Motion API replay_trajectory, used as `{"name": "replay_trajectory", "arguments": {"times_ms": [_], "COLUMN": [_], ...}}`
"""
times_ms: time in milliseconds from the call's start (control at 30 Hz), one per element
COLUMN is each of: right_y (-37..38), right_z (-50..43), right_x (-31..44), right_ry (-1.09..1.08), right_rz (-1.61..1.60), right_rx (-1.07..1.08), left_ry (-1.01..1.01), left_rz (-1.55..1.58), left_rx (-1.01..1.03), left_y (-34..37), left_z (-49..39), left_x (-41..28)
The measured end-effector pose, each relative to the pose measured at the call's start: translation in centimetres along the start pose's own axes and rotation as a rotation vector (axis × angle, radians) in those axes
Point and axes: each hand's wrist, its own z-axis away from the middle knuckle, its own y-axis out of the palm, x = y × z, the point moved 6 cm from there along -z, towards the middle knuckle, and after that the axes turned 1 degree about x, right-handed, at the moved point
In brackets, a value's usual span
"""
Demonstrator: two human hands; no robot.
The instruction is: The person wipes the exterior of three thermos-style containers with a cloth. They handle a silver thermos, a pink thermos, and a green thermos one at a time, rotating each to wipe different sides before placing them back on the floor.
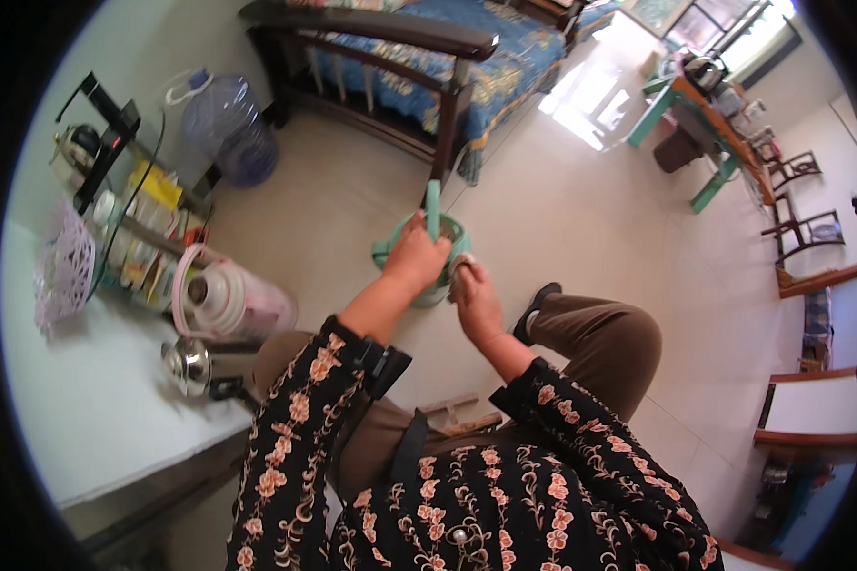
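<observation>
A green plastic thermos flask casing (pixel 434 294) with a raised loop handle is held above the tiled floor before me. My left hand (pixel 418 251) is closed around the lower part of the green handle, over the rim. In my right hand (pixel 477 298) is a bunched, greyish cloth (pixel 461 270), pressed near the right outer side of the green vessel. The vessel's left side carries a small side grip. My left hand hides part of its rim and inside.
On the white table (pixel 114 421) at left stand a pink thermos flask (pixel 253 303), a steel kettle (pixel 193 365) and a lilac openwork basket (pixel 68 268). A large water bottle (pixel 232 132) stands behind. A wooden settee (pixel 371 25) is ahead; a green-legged table (pixel 721 128) is far right.
</observation>
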Motion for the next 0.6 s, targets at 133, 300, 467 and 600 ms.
{"name": "replay_trajectory", "arguments": {"times_ms": [133,300,467,600], "right_y": [-0.9,-1.7,-2.0,-1.3], "right_z": [-1.1,-4.5,-10.3,-14.7], "right_x": [-0.2,-3.0,-4.9,-2.8], "right_ry": [-0.068,0.006,-0.107,-0.343], "right_rz": [0.049,-0.081,-0.210,-0.319], "right_rx": [-0.121,-0.135,0.080,0.334], "left_ry": [-0.001,0.035,0.059,0.062], "left_rz": [-0.030,0.052,0.078,0.089], "left_rx": [0.093,0.102,0.145,0.141], "left_y": [-0.8,-0.4,-0.2,-0.7], "left_z": [0.7,0.6,0.5,1.1], "left_x": [-1.3,-1.0,-0.7,-1.4]}}
